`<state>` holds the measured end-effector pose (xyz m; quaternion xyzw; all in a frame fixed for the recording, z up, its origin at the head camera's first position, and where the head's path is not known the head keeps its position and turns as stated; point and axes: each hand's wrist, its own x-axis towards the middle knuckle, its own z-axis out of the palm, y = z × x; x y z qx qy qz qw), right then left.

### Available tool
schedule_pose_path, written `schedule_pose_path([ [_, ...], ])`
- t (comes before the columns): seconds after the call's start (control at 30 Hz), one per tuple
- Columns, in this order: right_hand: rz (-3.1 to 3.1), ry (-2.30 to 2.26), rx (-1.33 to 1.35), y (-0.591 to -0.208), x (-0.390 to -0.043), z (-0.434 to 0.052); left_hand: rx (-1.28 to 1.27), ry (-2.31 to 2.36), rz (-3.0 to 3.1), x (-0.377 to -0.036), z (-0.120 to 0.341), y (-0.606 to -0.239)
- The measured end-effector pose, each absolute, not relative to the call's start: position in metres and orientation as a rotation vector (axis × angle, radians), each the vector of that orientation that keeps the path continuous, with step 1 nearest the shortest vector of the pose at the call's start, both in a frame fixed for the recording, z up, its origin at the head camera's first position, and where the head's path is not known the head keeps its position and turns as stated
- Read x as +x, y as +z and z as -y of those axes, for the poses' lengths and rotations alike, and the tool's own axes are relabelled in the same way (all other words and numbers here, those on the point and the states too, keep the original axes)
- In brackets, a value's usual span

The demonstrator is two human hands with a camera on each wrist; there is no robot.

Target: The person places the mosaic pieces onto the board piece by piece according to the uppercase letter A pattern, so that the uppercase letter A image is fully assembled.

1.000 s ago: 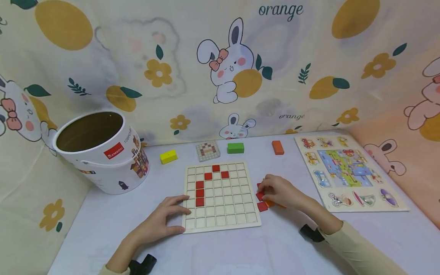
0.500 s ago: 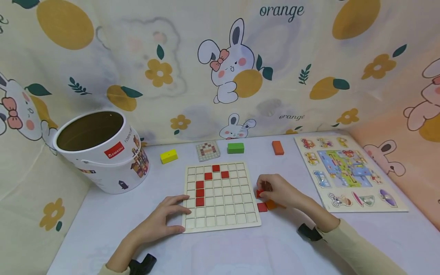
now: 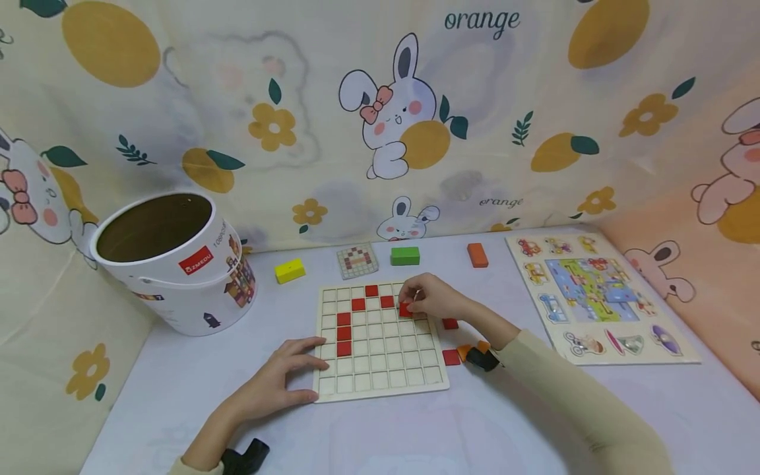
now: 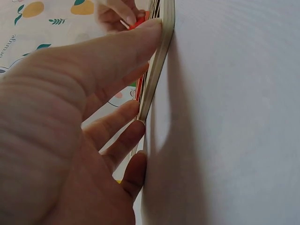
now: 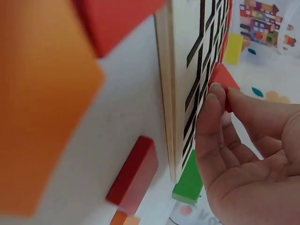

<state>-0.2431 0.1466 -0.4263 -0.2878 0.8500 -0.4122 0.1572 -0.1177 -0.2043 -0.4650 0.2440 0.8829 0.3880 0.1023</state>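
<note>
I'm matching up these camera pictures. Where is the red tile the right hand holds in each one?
Head: red tile just right of centre, over the grid board.
Left wrist: red tile near the top, just left of centre.
Right wrist: red tile upper right.
Shared landmark: the grid board.

A person's left hand (image 3: 279, 379) lies low over the bench (image 3: 386, 439), toward its left edge, fingers (image 3: 309, 342) spread and thumb (image 3: 301, 397) held apart. The right hand (image 3: 436, 298), nearer the bench's far edge, has its thumb and fingertips (image 5: 213, 98) set in a pinch. The left forearm (image 3: 216, 425) and right forearm (image 3: 497, 326) angle inward, 2 pale sleeves (image 3: 582, 396) above the bare wrists, the left visible only at its cuff.
</note>
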Motion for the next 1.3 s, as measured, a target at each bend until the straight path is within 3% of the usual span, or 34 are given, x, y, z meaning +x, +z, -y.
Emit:
schedule_pose_path([
  [0.53,-2.575,-1.016,-0.807,-0.423,-0.239,-0.142,0.717,1.136,-2.606,-0.119,0.202,-0.465],
  [0.97,-2.521,-1.097,-0.755,-0.426,-0.213,-0.216,0.724,1.132,-2.613,-0.119,0.201,-0.464],
  [1.3,-2.507,-1.078,-0.772,-0.436,-0.206,-0.225,0.722,1.139,-2.611,-0.117,0.203,-0.465],
])
